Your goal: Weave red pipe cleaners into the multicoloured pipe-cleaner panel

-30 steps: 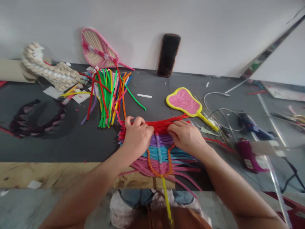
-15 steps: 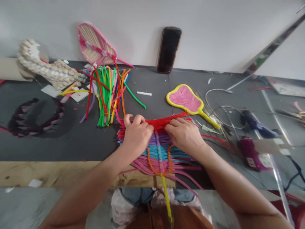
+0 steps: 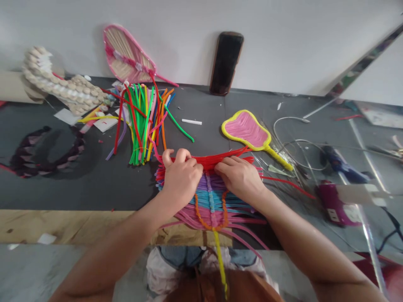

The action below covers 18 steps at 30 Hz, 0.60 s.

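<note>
Both hands are on the red pipe cleaners point(image 3: 209, 161) at the far end of a flat piece of pipe-cleaner work point(image 3: 201, 199) with purple, blue and pink rows. My left hand point(image 3: 182, 174) is closed on the left part of the red strands, its fingertips curled out of sight. My right hand point(image 3: 237, 176) grips the same strands farther right, fingers bent together. Down the middle runs a twisted spine. An orange twisted loop point(image 3: 199, 212) lies across the lower rows. From the bottom a yellow stem point(image 3: 219, 256) points toward my body.
A bundle of coloured pipe cleaners point(image 3: 140, 126) lies left of the work. A pink fan with yellow edging point(image 3: 247, 130) rests to the right. Behind, a phone point(image 3: 226, 63) and a leaf-shaped fan point(image 3: 129, 54) lean on the wall. At right are wires and a magenta tool point(image 3: 335, 205).
My right hand has slid slightly left along the red strands. The left hand keeps its place, and the view has tilted a little.
</note>
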Tool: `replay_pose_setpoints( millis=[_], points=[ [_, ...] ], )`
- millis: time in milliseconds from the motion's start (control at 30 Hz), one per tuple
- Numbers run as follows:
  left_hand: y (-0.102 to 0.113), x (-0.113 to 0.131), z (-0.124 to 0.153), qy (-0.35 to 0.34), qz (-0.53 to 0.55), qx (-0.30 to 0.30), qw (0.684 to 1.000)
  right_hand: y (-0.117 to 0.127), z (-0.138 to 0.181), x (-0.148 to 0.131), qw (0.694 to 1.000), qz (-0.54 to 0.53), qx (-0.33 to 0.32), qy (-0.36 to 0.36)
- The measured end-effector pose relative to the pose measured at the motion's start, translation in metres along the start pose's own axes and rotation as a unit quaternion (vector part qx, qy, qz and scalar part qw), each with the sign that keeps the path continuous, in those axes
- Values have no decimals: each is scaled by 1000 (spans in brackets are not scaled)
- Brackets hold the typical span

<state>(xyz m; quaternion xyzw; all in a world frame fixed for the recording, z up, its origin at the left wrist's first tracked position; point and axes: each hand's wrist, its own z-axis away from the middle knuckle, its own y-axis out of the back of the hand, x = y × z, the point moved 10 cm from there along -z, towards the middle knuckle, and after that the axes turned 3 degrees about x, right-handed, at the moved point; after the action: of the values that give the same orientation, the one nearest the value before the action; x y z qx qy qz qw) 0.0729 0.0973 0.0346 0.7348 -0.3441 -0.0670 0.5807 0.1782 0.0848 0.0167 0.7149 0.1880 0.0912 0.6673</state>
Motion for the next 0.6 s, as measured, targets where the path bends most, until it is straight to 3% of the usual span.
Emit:
replay_pose_setpoints(
  millis=[267, 400, 600],
  points=[
    [-4, 0, -1, -9, 7, -13, 1000, -5, -3, -5, 1000, 2, 12, 2],
    [-8, 0, -3, -5, -10, -37, 999, 5, 1, -5, 999, -21, 31, 12],
    [-9, 8, -3, -50, -64, -49, 995, 17, 21, -46, 987, -59, 51, 141]
  ],
)
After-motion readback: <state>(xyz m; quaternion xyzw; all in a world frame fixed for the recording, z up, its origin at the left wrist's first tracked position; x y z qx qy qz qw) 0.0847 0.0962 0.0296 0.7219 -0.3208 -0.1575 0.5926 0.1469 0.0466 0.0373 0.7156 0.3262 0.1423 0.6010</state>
